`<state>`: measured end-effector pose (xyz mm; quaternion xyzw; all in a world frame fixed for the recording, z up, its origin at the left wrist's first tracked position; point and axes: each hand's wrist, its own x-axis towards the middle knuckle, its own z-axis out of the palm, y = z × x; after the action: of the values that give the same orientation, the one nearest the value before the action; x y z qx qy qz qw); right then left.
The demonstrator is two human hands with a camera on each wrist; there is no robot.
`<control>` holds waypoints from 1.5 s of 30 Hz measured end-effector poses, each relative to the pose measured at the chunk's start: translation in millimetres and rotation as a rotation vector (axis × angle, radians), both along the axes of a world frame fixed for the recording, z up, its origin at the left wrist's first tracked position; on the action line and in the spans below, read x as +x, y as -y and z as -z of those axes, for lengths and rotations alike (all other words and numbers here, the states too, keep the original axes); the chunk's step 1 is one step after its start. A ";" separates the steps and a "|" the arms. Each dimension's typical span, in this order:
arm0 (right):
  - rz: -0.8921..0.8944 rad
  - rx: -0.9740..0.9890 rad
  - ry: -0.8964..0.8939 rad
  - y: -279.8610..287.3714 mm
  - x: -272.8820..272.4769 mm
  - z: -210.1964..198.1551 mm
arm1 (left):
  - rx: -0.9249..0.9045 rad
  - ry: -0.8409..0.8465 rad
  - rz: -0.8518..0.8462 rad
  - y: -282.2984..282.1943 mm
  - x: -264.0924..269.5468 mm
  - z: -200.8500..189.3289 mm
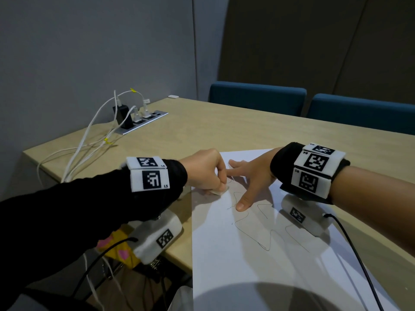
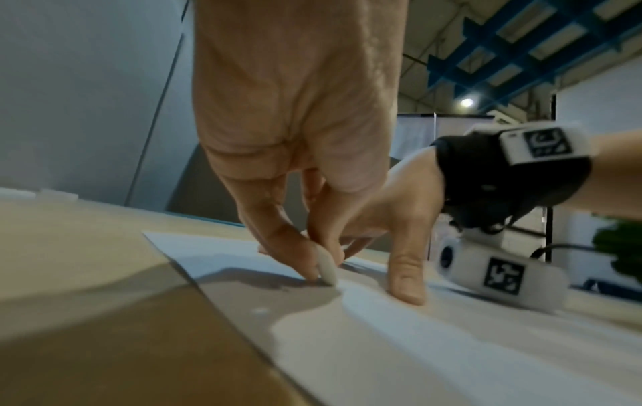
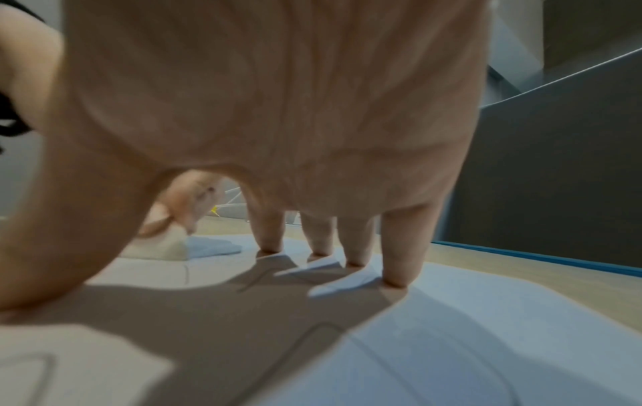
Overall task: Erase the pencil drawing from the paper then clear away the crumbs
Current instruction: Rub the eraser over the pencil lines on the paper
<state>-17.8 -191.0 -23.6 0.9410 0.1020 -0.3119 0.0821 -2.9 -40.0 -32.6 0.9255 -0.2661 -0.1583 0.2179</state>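
Note:
A white sheet of paper (image 1: 258, 261) lies on the wooden table, with a wavy pencil line (image 1: 265, 234) drawn across it. My left hand (image 1: 206, 171) pinches a small white eraser (image 1: 221, 191) and presses it onto the paper near its left edge. In the left wrist view the eraser (image 2: 327, 267) stands on its tip between thumb and fingers. My right hand (image 1: 249, 176) lies spread on the sheet just right of the eraser, fingers straight and thumb out. The fingertips (image 3: 396, 278) press the paper (image 3: 469, 329) flat. No crumbs can be made out.
A power strip (image 1: 141, 121) with chargers and white cables (image 1: 89, 142) sits at the table's far left. Two blue chairs (image 1: 258, 95) stand behind the table. The table's near-left edge (image 1: 175, 259) runs beside the paper.

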 end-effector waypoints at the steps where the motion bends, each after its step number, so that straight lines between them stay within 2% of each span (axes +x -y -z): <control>1: -0.001 -0.002 -0.004 -0.3 0.0 -0.5 | -0.003 -0.022 0.018 -0.2 -1.7 1.0; 4: 0.011 0.008 0.003 -1.4 -1.6 -0.3 | 0.004 -0.037 0.036 -2.5 1.9 -0.4; 7: 0.026 0.022 -0.001 -0.4 -1.4 -0.8 | -0.083 0.039 -0.042 -8.3 15.2 -6.9; 11: 0.052 0.008 0.007 -0.3 -5.5 -4.6 | -0.138 0.016 -0.130 -17.7 31.1 -7.5; 19: 0.065 0.066 -0.004 11.7 1.8 -2.5 | -0.059 -0.060 -0.077 -7.2 28.1 -0.5; 26: 0.028 0.039 0.091 23.4 0.3 3.8 | 0.025 -0.086 -0.070 -11.4 20.4 -0.6; 31: 0.067 0.180 0.030 28.9 1.3 7.4 | 0.031 -0.109 -0.055 -15.4 14.2 -1.9; 37: 0.052 0.168 0.002 26.2 3.9 9.5 | -0.053 -0.113 -0.069 -9.3 14.0 -7.0; 39: 0.042 0.226 0.058 24.0 0.3 4.5 | -0.098 -0.137 -0.074 -10.8 13.8 -9.5; 43: 0.081 0.474 0.295 22.3 -3.2 -5.1 | -0.124 -0.195 -0.086 -17.5 16.0 -7.7; 45: 0.123 0.600 0.359 21.9 -3.7 -6.8 | -0.225 -0.258 -0.127 -19.9 15.9 -5.4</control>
<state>-21.6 -212.9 -16.8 0.9675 0.1161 -0.1020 -0.2003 13.0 -20.0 -27.2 0.8822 -0.1930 -0.2311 0.3620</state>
